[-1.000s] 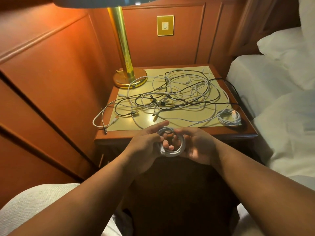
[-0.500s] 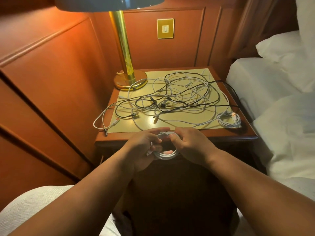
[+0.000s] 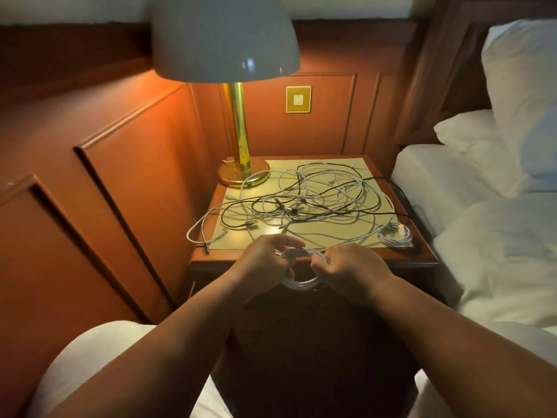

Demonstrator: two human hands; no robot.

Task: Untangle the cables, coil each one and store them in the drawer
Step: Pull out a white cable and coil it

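A small white cable coil [image 3: 302,283] hangs in the air just in front of the nightstand's front edge. My left hand [image 3: 265,262] grips its left side and my right hand [image 3: 351,267] pinches its upper right side. Behind them a tangle of white and black cables [image 3: 310,200] sprawls over the yellow mat on the nightstand [image 3: 401,257]. A second coiled white cable [image 3: 394,235] lies at the mat's front right corner. The nightstand front below my hands is dark, and no drawer shows clearly.
A brass lamp [image 3: 241,173] with a white shade stands at the nightstand's back left. Wood-panelled wall runs along the left and behind. A bed with white sheets and pillows [image 3: 488,212] borders the right side. A black cable hangs over the nightstand's right edge.
The camera has tilted up, showing the lamp shade. Both hands have kept hold of the white coil while their fingers shifted around its loops; the tangle on the mat lies as before.
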